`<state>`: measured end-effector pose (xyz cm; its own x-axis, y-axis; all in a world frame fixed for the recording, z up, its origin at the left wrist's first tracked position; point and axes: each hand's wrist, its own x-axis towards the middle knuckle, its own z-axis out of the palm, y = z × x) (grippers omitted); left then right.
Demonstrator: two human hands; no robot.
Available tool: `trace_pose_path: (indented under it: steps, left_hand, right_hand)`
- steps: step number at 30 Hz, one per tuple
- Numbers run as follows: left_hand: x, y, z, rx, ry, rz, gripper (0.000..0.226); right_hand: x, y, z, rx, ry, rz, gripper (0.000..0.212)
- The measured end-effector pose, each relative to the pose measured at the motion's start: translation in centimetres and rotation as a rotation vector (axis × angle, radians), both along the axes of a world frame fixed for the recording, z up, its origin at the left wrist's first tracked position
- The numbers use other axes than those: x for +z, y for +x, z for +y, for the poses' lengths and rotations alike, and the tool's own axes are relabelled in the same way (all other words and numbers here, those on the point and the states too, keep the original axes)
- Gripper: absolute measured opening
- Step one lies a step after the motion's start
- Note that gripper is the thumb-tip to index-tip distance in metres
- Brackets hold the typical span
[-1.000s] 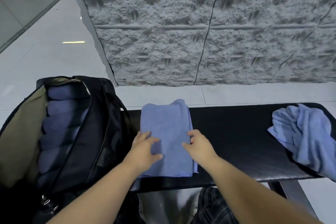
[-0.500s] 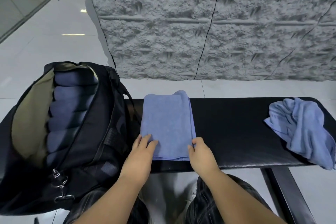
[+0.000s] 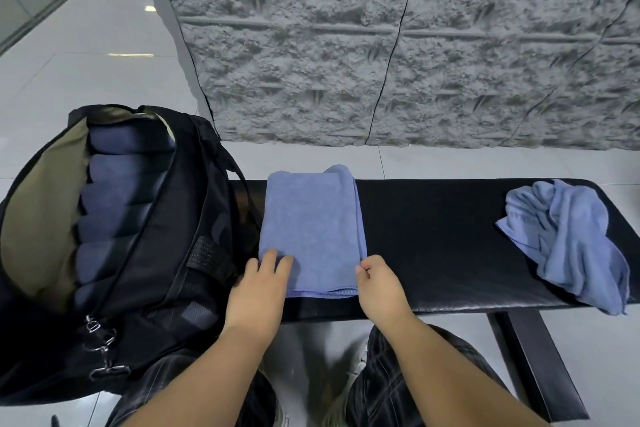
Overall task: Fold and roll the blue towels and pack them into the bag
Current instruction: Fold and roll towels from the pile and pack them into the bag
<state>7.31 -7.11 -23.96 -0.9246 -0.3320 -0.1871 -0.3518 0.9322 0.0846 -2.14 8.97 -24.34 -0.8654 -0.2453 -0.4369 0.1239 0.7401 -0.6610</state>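
Both hands have slid back to the folded blue microfibre towel point(image 3: 311, 229)'s 6 o'clock edge: left hand point(image 3: 258, 291) fingers flat on it, right hand point(image 3: 379, 284) pinching the corner; rolling looks next.

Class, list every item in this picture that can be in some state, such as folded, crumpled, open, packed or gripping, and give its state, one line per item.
folded towel: folded flat into a long strip on the bench, not yet rolled.
crumpled towel: unfolded, bunched at the bench's right end.
bag: open, standing at the bench's left end.
rolled towels: rolled, stacked inside the bag.
left hand: fingers resting on the folded towel's near left corner.
right hand: pinching its near right corner.
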Motion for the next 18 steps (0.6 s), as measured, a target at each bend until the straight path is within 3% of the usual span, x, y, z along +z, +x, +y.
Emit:
trace_pose_path:
  steps: [8,11,14,18]
  left_hand:
    - [0.3,0.2,0.1,0.01,0.012,-0.051,0.077]
    - [0.4,0.3,0.0,0.006,0.042,-0.053,0.066]
    - [0.4,0.6,-0.3,-0.001,0.077,-0.06,0.05]
    - [0.7,0.9,-0.5,0.0,0.114,-0.08,0.034]
  right_hand:
    - [-0.8,-0.1,-0.1,0.07,0.295,0.069,0.011]
    - [-0.6,0.1,-0.2,0.05,0.295,0.142,0.006]
    - [-0.1,0.0,0.0,0.276,0.263,0.378,0.029]
    - [0.2,1.0,-0.3,0.621,0.167,0.406,0.023]
